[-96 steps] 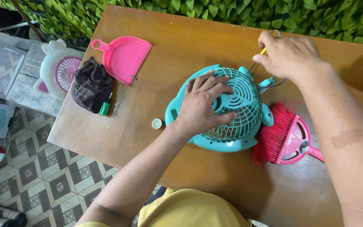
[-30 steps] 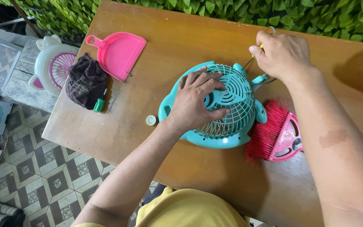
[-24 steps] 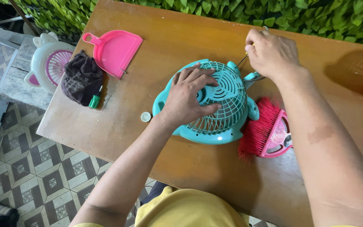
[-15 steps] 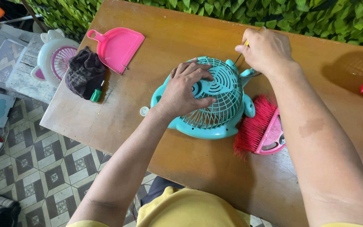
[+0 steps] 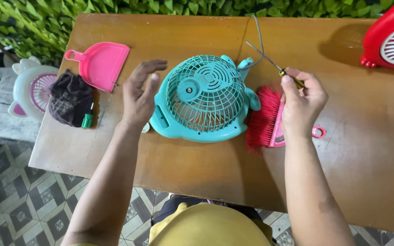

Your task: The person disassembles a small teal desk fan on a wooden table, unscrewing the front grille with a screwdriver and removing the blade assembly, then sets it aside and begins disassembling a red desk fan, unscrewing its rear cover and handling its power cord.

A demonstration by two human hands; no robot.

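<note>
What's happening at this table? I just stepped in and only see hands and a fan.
A person sits at a brown wooden table with a small teal plastic fan lying grille-up. The right hand holds a thin yellow-handled screwdriver just right of the fan, above a pink hand brush. The left hand hovers open beside the fan's left edge, not touching it. A pink dustpan and dark cloth lie further left.

left hand raised, fingers spread, right hand pinched shut
</note>
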